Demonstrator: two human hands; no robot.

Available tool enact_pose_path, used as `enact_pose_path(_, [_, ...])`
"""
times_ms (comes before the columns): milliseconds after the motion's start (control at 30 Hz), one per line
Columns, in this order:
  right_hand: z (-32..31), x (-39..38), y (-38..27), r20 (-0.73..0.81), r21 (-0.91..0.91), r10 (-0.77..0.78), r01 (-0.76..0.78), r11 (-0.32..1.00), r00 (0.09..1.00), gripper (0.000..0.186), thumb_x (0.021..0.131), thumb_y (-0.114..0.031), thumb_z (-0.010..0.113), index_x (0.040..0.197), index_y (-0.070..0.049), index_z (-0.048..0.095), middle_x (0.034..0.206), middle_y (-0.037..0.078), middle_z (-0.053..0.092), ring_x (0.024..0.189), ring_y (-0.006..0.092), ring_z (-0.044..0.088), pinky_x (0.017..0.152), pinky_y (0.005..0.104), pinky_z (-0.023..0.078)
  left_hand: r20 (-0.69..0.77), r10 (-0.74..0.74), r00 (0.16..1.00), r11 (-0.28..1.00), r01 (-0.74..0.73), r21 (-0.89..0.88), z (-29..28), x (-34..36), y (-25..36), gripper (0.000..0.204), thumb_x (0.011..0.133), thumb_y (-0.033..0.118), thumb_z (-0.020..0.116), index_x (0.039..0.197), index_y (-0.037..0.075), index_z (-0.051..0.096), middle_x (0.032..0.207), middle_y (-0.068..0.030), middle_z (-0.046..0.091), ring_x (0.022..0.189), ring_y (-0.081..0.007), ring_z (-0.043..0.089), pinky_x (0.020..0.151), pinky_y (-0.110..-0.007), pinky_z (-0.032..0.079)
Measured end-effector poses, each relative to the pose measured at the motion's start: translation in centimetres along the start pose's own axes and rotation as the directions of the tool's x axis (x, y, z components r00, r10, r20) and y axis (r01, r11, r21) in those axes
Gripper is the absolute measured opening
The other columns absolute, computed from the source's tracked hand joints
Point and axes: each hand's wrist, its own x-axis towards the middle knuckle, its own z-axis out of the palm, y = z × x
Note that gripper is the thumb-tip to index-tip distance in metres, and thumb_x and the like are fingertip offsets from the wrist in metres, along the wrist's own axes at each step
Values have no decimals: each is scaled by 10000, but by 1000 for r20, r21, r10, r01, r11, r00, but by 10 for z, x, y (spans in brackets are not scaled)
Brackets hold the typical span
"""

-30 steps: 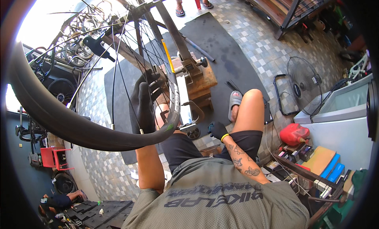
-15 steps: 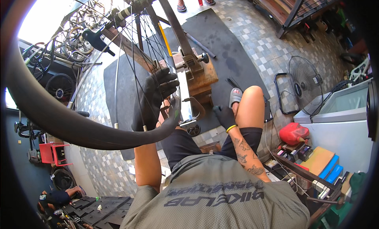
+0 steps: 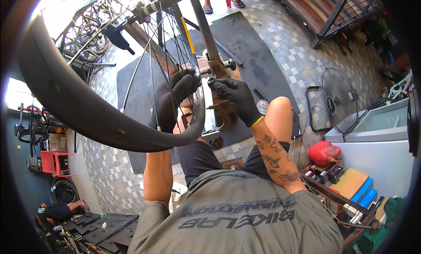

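A bicycle wheel with a black tire [image 3: 87, 118] stands large before me, mounted in a metal truing stand [image 3: 202, 32] fixed to a wooden block. Behind its spokes, my left hand [image 3: 175, 94], gloved in black, has its fingers curled in near the rim; whether they grip a spoke is hidden. My right hand [image 3: 237, 98], also in a black glove, is raised at the rim's other side. Between its thumb and fingers it pinches a small dark-green tool [image 3: 212, 81], apparently a spoke wrench. The two hands' fingertips are close together, with the rim between them.
A black mat [image 3: 258, 56] lies on the tiled floor under the stand. To the right are a floor fan [image 3: 337, 98], a red fuel can [image 3: 324, 153] and a white chest freezer [image 3: 381, 153]. Bicycles crowd the far left, near a red chair [image 3: 57, 163]. Another person's feet [image 3: 237, 3] show beyond the mat.
My right hand has risen from beside my knee to the rim, and the small green tool now shows in it. My left fingers have shifted up and closed in. The view has tilted slightly.
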Motion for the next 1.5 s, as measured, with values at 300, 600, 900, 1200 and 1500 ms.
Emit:
enact_pose_path(300, [30, 14, 9, 95, 89, -14, 6, 996, 995, 253, 995, -144, 731, 1184, 24, 741, 1052, 53, 766, 938, 92, 689, 852, 269, 548, 17, -19, 1000, 991, 16, 130, -10, 2, 3, 520, 1035, 409, 649, 1271, -54, 665, 1136, -121, 718, 1077, -200, 657, 995, -350, 474])
enact_pose_path(600, [31, 11, -5, 211, 78, 18, -36, 996, 977, 272, 986, -160, 739, 1181, 30, 747, 1000, 60, 769, 899, 103, 715, 799, 270, 588, 3, 41, 999, 953, -40, 301, 0, -8, 23, 587, 1034, 450, 642, 1294, -76, 655, 1142, -139, 714, 1081, -206, 643, 978, -352, 465])
enact_pose_path(900, [26, 19, -25, 382, -29, 53, -45, 999, 923, 453, 989, -85, 696, 1400, 62, 576, 1212, 104, 726, 1043, 148, 706, 931, 304, 577, 58, 109, 992, 894, -123, 432, -10, -8, 17, 577, 1044, 448, 619, 1335, -49, 649, 1198, -135, 709, 1144, -214, 642, 1019, -379, 469])
enact_pose_path(1200, [36, 26, -14, 379, 156, 48, -115, 981, 924, 523, 930, 21, 656, 1422, 56, 483, 1157, 97, 709, 1092, 174, 701, 942, 315, 572, 20, 291, 956, 955, -292, 41, -36, 2, -35, 319, 1059, 235, 646, 1265, -1, 705, 883, -15, 672, 785, -90, 582, 715, -287, 494])
enact_pose_path(1500, [29, 42, -25, 531, 117, 129, -223, 968, 838, 539, 921, 75, 604, 1439, 40, 463, 1419, 132, 613, 1208, 180, 672, 1025, 307, 528, 351, -41, 936, 942, -81, 326, -59, 23, -28, 361, 995, 190, 723, 1333, 66, 706, 1014, -28, 764, 817, -59, 611, 738, -247, 513])
